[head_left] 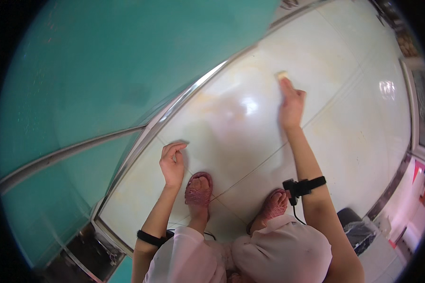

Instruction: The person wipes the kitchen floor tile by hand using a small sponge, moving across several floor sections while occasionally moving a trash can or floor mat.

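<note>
My right hand [293, 102] reaches forward over the pale tiled floor [255, 141], its fingers on a small yellowish piece [282, 75]. What that piece is, I cannot tell; it is small and blurred. Nearer my body, my left hand [171, 164] hovers with curled fingers and nothing visible in it. It is above the floor beside my foot in a reddish slipper [199, 189]. Black straps with cables are around both forearms, one with a small black device [294, 189] on it.
Along the left runs a teal glossy panel [109, 78] with a metal edge strip [184, 95] at the floor. A framed pane [419, 106] stands at the right rim. Behind my right arm are a dark object and clear plastic [359, 233]. My other slipper [274, 205] is below the right forearm.
</note>
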The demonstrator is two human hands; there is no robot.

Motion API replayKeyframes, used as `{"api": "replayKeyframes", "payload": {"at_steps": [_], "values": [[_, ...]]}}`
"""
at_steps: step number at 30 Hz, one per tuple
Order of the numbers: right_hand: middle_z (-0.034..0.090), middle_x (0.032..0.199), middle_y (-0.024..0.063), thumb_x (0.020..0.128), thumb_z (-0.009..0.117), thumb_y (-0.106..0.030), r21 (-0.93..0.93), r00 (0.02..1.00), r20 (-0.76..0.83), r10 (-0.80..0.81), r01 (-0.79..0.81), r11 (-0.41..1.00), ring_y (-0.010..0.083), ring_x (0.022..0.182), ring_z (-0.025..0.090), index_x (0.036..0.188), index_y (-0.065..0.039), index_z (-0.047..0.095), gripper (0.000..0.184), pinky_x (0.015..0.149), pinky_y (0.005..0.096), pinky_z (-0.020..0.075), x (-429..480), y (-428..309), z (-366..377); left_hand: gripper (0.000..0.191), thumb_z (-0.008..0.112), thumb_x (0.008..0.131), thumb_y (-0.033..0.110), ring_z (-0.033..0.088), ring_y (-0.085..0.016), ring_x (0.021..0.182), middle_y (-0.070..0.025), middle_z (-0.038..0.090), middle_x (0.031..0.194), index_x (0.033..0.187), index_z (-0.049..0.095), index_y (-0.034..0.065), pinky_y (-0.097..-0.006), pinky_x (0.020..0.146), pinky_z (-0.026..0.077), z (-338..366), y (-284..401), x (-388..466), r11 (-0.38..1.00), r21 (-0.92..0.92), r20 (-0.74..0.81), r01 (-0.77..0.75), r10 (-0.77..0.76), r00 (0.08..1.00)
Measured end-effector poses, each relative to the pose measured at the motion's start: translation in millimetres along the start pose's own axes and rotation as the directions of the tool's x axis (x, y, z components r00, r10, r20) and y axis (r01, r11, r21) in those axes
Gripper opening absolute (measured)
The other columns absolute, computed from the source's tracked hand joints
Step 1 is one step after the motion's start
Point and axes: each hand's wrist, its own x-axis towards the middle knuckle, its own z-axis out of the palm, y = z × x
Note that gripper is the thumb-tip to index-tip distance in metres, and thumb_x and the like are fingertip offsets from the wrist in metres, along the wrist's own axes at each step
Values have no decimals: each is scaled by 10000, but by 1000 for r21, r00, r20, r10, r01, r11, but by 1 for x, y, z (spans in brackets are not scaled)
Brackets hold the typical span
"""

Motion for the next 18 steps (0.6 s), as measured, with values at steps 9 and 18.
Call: {"api": "replayKeyframes", "payload": {"at_steps": [9,18], "values": [[612,1176,103,775,446,137,-139,765,-324,557,-621,771,227,873,456,1188,-104,613,506,851,300,409,-125,180,-141,283,494,739,-124,596,-239,912,-80,657,931,880,671,46,-319,772,485,70,25,34,968,-148,174,-201,226,959],[562,876,125,757,508,43,45,984,143,107,-114,992,278,834,489,1254,-110,545,522,780,339,454,-132,19,-71,275,474,738,-133,572,-271,966,-107,637,969,890,652,12,-345,856,453,77,57,43,930,-166,476,-329,367,799]]}}
